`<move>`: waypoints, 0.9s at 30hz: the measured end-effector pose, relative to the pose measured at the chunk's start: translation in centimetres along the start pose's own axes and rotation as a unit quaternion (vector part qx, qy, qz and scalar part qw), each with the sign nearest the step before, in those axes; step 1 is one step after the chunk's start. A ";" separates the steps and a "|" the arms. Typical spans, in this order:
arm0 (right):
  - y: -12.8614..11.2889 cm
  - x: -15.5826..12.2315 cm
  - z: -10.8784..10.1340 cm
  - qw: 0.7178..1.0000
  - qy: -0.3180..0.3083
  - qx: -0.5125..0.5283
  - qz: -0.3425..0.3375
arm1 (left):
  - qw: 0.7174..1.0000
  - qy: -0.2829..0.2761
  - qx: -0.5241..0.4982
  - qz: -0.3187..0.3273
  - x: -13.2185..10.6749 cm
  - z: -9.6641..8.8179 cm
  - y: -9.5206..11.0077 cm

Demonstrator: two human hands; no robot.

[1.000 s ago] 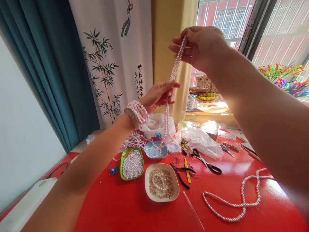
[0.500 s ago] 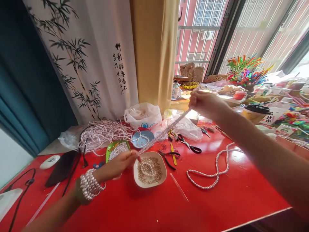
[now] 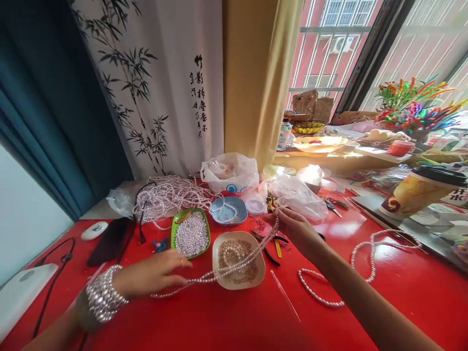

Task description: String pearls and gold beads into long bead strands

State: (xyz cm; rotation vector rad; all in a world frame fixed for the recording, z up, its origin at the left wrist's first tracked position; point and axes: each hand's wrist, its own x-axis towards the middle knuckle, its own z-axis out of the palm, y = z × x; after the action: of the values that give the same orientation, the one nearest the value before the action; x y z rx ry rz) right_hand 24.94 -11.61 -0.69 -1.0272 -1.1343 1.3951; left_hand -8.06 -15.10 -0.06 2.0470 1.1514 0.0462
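A doubled strand of pale pink pearl beads (image 3: 239,264) hangs in a slack curve between my hands. My right hand (image 3: 298,229) pinches its upper end, above the scissors and pliers. At the lower left, my left hand (image 3: 157,274) has the strand at its thumb and fingertips; the grip is partly hidden. A loose tail of beads runs below that hand. Several pearl bracelets (image 3: 106,294) circle my left wrist. Beneath the strand sits a cream bowl (image 3: 239,285) with small gold beads and a coil of pearls. A green dish (image 3: 206,247) of white pearls stands beside my left hand.
Behind the bowls lie a heap of pearl strands (image 3: 171,195), a blue dish (image 3: 241,219) and a plastic bag (image 3: 234,173). Another bead strand (image 3: 372,263) curls on the red table (image 3: 219,324) at right. A paper cup (image 3: 409,195) stands further right. A phone (image 3: 109,242) lies left.
My right hand has come down toward the table, and the strand has gone from taut to slack. My left hand has moved left and lower. The view has shifted.
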 end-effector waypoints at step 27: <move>-0.3 2.3 5.7 0.986 -0.153 -0.054 -0.032 | 0.741 0.012 -0.668 0.063 11.1 0.4 5.8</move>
State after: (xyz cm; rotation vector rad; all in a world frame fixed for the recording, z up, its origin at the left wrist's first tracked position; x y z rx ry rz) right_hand 19.16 -9.90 0.68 -0.8620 -1.4684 1.4864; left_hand 2.84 -8.83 -0.20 0.7812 0.5909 0.7449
